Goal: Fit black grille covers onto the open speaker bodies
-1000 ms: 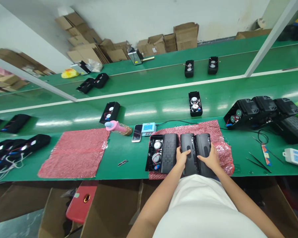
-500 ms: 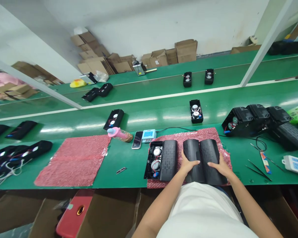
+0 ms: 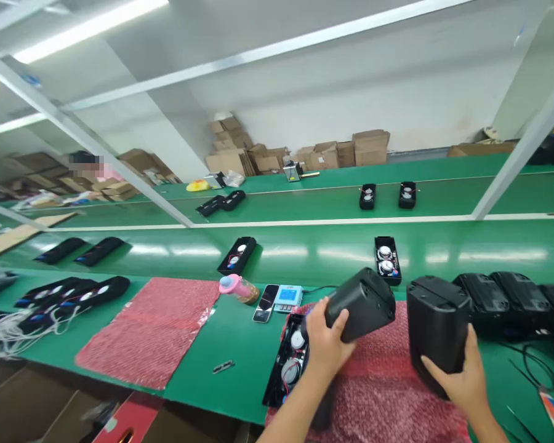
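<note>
My left hand point(image 3: 329, 341) is closed around a black speaker housing point(image 3: 362, 304), which is tilted with its end facing up and right. In my right hand point(image 3: 461, 375) is a second black speaker housing point(image 3: 436, 323), held nearly upright. Both are raised over the pink bubble wrap point(image 3: 388, 394). Behind my left forearm lies an open speaker shell point(image 3: 286, 363) with two round drivers and red wires. Part of another black housing point(image 3: 323, 409) shows beside it, mostly hidden by my arm.
Several black speakers point(image 3: 484, 301) stand at the right. Left of my hands are a phone point(image 3: 266, 303), a blue-white meter point(image 3: 288, 298), a pink-capped bottle point(image 3: 239, 288) and another bubble wrap sheet point(image 3: 152, 326). Speaker shells point(image 3: 386, 259) sit on the green belt. Tweezers point(image 3: 519, 421) lie at right.
Both housings, previously lying side by side on the bubble wrap, have been lifted and tipped up, one in each hand, and moved apart. My view has tilted upward.
</note>
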